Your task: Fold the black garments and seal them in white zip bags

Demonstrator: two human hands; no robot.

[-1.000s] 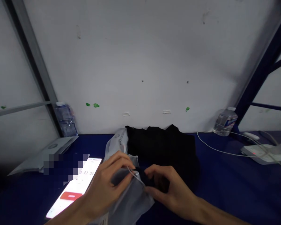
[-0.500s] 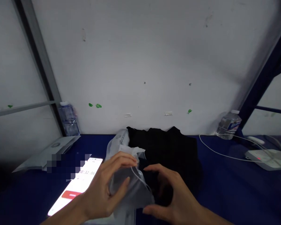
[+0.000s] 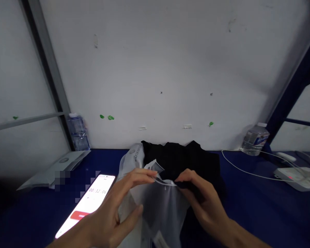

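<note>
A frosted plastic bag point(image 3: 160, 206) lies at the near middle of the blue table point(image 3: 253, 210). My left hand point(image 3: 116, 215) pinches the bag's top edge at its left side with the fingertips. My right hand point(image 3: 204, 199) pinches the same edge on the right, so the mouth is stretched between both hands. A folded black garment point(image 3: 186, 160) lies just behind the bag and under my right hand. Another frosted bag point(image 3: 131, 156) sticks out from under the garment's left side.
A lit phone point(image 3: 89, 203) showing a timer lies left of my left hand. Flat grey packets point(image 3: 54, 168) and a water bottle point(image 3: 79, 132) are at the back left. A second bottle point(image 3: 255, 139), a white cable point(image 3: 245, 170) and a power strip point(image 3: 297, 175) are at the right.
Both hands rose to the bag's top edge and pulled it wide; earlier they were bunched lower on the bag. The view shifted slightly.
</note>
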